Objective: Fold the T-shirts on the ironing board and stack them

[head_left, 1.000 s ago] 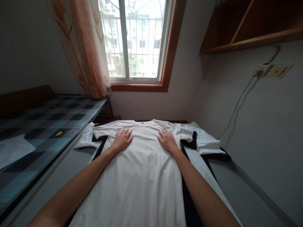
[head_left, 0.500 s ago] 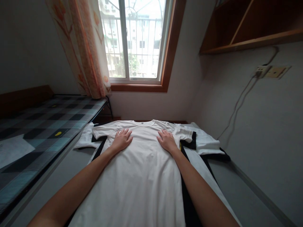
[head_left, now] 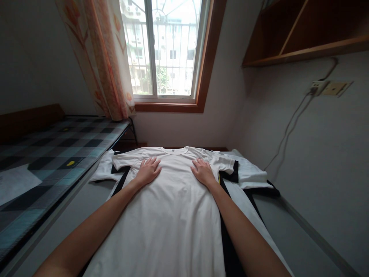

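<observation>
A white T-shirt (head_left: 173,207) lies spread out, its neckline toward the window and its lower part running out of the bottom of the view. On its upper left chest rests my left hand (head_left: 148,170), palm down with the fingers spread. My right hand (head_left: 203,171) lies flat on the upper right chest, fingers apart. Neither hand holds anything. Beneath this shirt are more garments: a black one shows at the sleeves and right side, and a larger white one (head_left: 251,173) with black edging sticks out on both sides. Small creases run across the top shirt between the hands.
The garments lie on a grey surface (head_left: 291,219). At the left is a bed with a checkered mat (head_left: 86,132) and a paper sheet (head_left: 17,184). A curtain (head_left: 106,69) hangs beside the window. A wooden shelf (head_left: 302,54) and a socket with cables (head_left: 318,87) are on the right.
</observation>
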Available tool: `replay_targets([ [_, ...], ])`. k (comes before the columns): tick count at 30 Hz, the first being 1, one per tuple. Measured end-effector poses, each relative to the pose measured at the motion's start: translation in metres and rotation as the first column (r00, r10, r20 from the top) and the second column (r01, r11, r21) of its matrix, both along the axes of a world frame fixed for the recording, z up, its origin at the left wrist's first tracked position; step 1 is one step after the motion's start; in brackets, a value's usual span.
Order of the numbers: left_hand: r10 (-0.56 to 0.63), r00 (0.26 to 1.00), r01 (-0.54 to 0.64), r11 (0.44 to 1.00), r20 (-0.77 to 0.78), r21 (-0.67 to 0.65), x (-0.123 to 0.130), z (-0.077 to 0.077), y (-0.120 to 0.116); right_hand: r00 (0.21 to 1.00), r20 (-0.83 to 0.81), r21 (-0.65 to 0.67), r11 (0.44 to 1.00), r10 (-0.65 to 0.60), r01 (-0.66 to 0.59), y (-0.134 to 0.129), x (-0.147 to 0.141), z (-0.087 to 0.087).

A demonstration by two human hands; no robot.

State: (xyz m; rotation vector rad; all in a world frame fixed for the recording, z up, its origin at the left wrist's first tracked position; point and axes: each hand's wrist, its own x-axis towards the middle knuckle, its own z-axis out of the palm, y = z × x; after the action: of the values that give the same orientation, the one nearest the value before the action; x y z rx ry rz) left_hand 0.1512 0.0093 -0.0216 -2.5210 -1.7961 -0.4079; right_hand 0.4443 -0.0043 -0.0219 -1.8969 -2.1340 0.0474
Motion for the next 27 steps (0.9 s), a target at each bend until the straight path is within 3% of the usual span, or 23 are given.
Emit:
replay_targets([
  [27, 0.002, 1.000, -0.002, 1.000, -0.007, -0.009, -0.0001, -0.0012, 0.0004, 1.000, 0.002, 0.003, 1.000, -0.001, 0.001, -0.0006, -0.0002, 0.0005],
])
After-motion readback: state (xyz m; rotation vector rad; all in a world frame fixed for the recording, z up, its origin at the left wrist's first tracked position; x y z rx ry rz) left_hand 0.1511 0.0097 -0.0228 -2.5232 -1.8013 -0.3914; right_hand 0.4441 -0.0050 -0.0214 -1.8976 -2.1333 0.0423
